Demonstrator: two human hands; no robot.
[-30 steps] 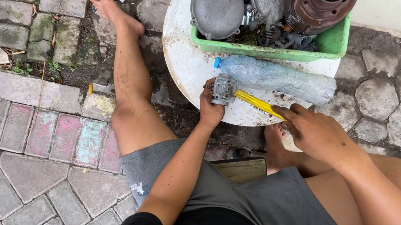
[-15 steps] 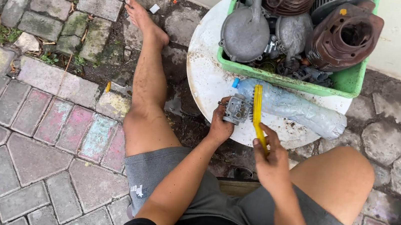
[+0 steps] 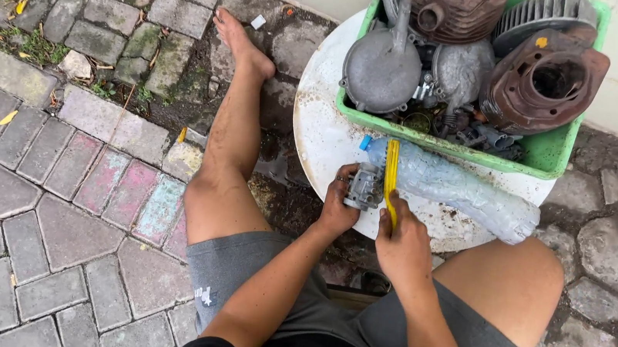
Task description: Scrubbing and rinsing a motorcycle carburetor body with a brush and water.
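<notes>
Small metal part [image 3: 364,187] gripped by left hand [image 3: 339,209]; right hand [image 3: 403,242] holds yellow brush [image 3: 391,177] against plastic bottle [image 3: 454,188]

A single camera, worn on the person's head, looks steeply down over the lap at the left hand [image 3: 338,208] and right hand [image 3: 401,246], which sit just below the middle of the frame and fairly close to the lens. Beyond the hands the view reaches the round white tabletop [image 3: 321,132] and the green crate [image 3: 544,154] at the top edge, and to the left of the hands it takes in the paved ground [image 3: 51,191]. There is no second view to share any of this.
</notes>
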